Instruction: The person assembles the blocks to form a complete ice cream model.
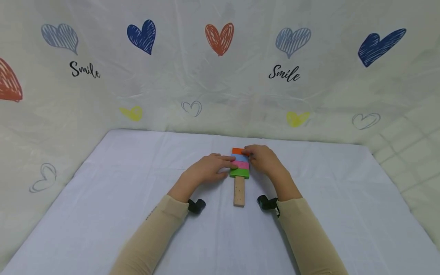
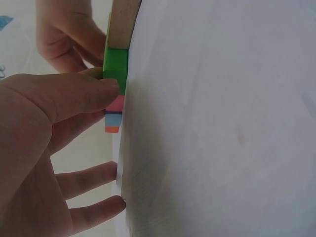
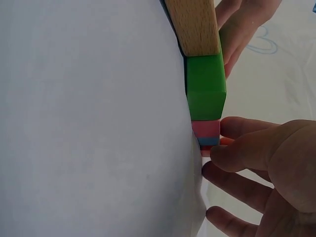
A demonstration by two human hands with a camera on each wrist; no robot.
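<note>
Orange (image 1: 236,151), blue (image 1: 242,157), pink (image 1: 243,165) and green (image 1: 239,173) blocks lie in a row on the white-covered table, orange farthest away. A plain wooden block (image 1: 239,192) extends from the green one toward the person, lengthwise. From the left, my left hand (image 1: 207,169) reaches over with straight fingertips on the blue and pink blocks; in the left wrist view its thumb (image 2: 98,94) touches the row's side near green and pink. My right hand (image 1: 262,157) pinches the orange block's right end between thumb (image 3: 237,152) and index finger.
White cloth (image 1: 120,183) covers the table. Behind it hangs a pale sheet (image 1: 247,76) printed with hearts and "Smile". Small black wrist cameras (image 1: 197,206) sit at both sleeve cuffs, on either side of the wooden block.
</note>
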